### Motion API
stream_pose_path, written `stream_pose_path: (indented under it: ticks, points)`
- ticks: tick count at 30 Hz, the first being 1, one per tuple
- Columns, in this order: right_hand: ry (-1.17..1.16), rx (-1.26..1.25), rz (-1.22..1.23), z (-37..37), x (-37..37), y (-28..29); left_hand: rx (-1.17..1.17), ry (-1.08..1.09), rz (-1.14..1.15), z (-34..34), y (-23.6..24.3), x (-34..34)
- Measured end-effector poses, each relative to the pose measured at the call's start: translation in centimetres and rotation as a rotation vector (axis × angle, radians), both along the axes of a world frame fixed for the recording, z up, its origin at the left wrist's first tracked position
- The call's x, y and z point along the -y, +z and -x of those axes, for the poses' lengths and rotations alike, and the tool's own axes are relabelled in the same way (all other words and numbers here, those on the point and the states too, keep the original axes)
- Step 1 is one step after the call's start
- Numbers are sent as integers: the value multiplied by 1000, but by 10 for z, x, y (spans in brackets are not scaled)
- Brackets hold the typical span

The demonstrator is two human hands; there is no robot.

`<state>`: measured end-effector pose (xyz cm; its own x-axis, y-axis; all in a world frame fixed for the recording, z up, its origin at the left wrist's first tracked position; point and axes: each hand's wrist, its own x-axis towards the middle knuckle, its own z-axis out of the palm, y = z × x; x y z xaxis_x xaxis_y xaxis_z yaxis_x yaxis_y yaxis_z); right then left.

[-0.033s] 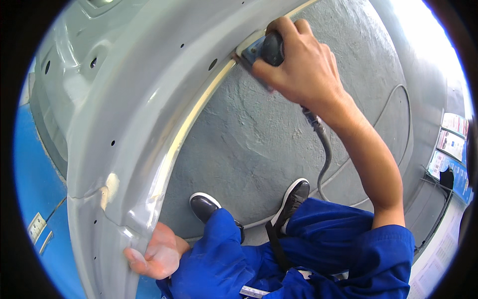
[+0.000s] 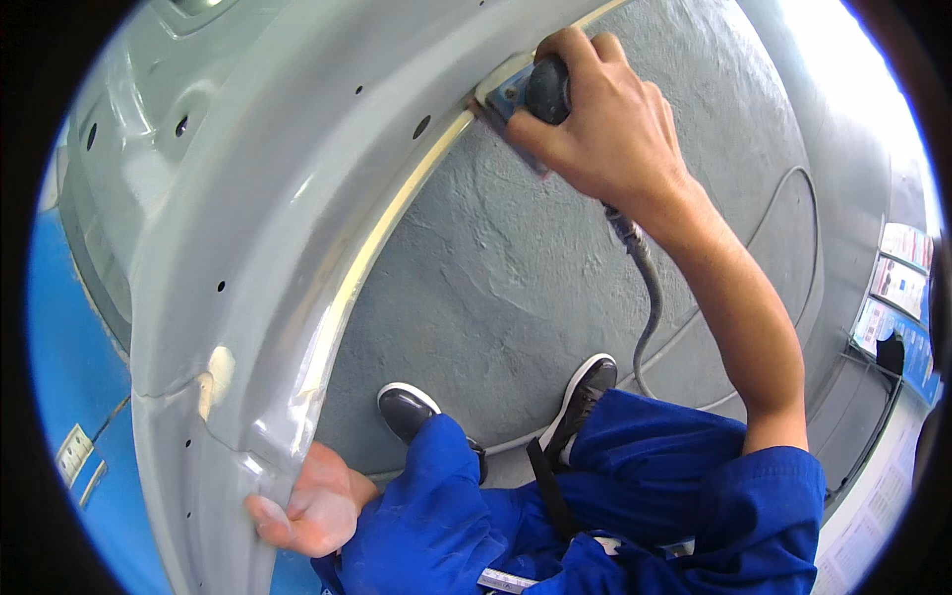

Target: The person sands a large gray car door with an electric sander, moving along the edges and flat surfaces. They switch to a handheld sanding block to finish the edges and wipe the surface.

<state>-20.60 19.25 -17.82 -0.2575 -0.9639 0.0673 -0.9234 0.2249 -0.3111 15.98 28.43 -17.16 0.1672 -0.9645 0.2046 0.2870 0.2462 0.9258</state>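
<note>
Sander [image 2: 508, 93], blue with a black knob [image 2: 545, 91], sits at the curved edge of the grey panel [image 2: 248, 178], on its pale strip [image 2: 369, 256], high in my view; I see the right hand [image 2: 625, 139] clasping the knob from above, thumb and fingers curled round it, presumably for steady pressure; the ribbed hose [image 2: 650, 290] hangs away from the panel, likely so it does not drag on the edge; the left hand [image 2: 315, 506] touches the panel's near end, thumb on its face, I judge as a brace, though I cannot tell whether its hidden fingers grip; I make out no brand on the sander; at far right, printed sheets [image 2: 900, 285] in white, red and blue are too small for me to read.
</note>
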Motion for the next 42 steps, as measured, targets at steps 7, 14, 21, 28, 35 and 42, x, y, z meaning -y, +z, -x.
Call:
stream_pose_path:
  ticks: [7, 14, 21, 28, 35, 42]
  points:
    - [-161, 82, -145, 25, 17, 28, -296, 110, 51, 22, 7, 6]
    - [-165, -17, -31, 77, 34, 11, -410, 64, 150, 27, 8, 9]
    - [-291, -66, 81, 132, 50, 5, 67, -136, 158, 0, 1, 9]
    - [-21, 2, -55, -2, -2, 5, 138, -56, 64, -3, -4, 5]
    - [251, 592, -151, -80, -40, 44, 124, -62, 79, 3, -7, 17]
    - [236, 418, -68, -59, -36, 22, 103, 64, 45, 20, -3, 20]
